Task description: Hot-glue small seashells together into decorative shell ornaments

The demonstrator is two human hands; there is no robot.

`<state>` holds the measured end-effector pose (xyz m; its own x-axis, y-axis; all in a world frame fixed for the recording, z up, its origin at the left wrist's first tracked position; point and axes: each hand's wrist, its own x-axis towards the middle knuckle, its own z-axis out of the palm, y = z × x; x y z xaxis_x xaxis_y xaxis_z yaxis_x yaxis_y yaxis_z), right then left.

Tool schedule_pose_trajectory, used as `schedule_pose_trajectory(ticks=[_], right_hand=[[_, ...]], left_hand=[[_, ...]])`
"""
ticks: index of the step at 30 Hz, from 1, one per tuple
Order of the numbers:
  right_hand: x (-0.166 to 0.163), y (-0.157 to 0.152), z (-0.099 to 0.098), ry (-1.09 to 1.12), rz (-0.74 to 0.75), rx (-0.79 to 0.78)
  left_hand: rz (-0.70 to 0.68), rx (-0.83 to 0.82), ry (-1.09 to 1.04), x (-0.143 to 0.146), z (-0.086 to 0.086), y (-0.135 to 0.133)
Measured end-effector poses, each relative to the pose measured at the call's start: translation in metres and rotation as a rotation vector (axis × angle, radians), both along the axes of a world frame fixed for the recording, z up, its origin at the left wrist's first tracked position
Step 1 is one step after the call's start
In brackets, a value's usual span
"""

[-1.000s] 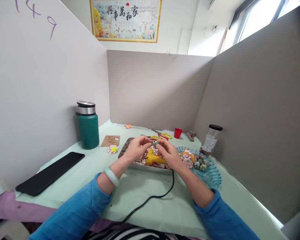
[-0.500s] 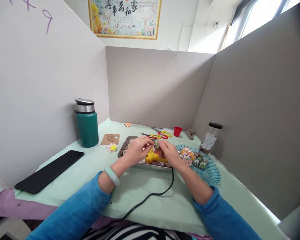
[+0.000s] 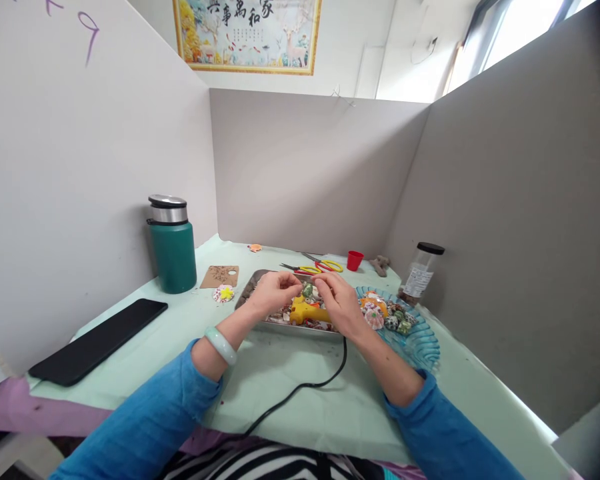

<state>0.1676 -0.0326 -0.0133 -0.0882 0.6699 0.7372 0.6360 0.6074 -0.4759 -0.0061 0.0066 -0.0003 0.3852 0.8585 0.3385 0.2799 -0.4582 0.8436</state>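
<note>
Over the metal tray (image 3: 280,327), my left hand (image 3: 276,293) has its thumb and fingertips pinched together. A small green mottled shell (image 3: 307,291) sits right at those fingertips, seemingly in their grip. Opposite it, my right hand (image 3: 341,305) is bent inward with fingertips closed close to the shell; whatever they pinch is too small to make out. Beneath both hands a yellow glue gun (image 3: 305,312) lies across the tray on a mix of shells, its black cord (image 3: 305,385) running over the table toward me.
To the right stands a blue glass plate (image 3: 427,340) with shells, beside a tilted clear jar (image 3: 419,277). Behind the tray lie scissors (image 3: 325,267) and a red cup (image 3: 355,261). Leftward are a green bottle (image 3: 173,257), a brown card (image 3: 219,277), a shell ornament (image 3: 223,294) and a black phone (image 3: 100,340).
My hands have moved slightly apart, and the green shell has shifted a little left toward my left fingertips. More of the yellow glue gun shows now.
</note>
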Motion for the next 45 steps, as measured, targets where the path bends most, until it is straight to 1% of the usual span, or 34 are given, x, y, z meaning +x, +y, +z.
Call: schedule_pose_trajectory(ticks=[2,4,9,14,19,24,27,32,36,40,45], right_hand=[[0.0,-0.001,0.0,-0.003,0.029,0.013],[-0.001,-0.002,-0.001,-0.018,0.045,-0.001],[-0.001,0.0,-0.005,-0.049,0.09,-0.033],[0.0,0.004,-0.008,-0.066,0.108,-0.022],[0.0,0.004,-0.008,-0.077,0.111,-0.019],[0.0,0.002,-0.008,-0.133,0.094,0.007],[0.0,0.002,-0.009,-0.17,0.085,0.021],[0.0,0.001,-0.008,-0.172,0.083,0.03],[0.0,0.002,-0.007,-0.17,0.09,0.023],[0.0,0.004,-0.008,-0.129,0.091,0.027],[0.001,0.003,-0.008,-0.115,0.137,0.03]], left_hand=[[-0.028,-0.129,-0.061,-0.001,0.002,-0.001],[-0.044,-0.19,-0.118,-0.002,0.003,-0.001],[-0.118,-0.213,-0.215,-0.005,-0.001,0.005],[-0.124,-0.237,-0.227,-0.006,-0.004,0.008],[-0.116,-0.226,-0.206,-0.005,-0.002,0.005],[-0.026,-0.104,-0.1,-0.001,-0.004,0.005],[-0.018,-0.089,-0.096,0.0,-0.003,0.004],[-0.034,-0.162,-0.151,-0.001,0.001,0.002],[-0.083,-0.212,-0.242,-0.005,-0.001,0.007],[-0.133,-0.34,-0.357,-0.008,-0.004,0.01],[-0.199,-0.495,-0.412,-0.009,-0.002,0.007]])
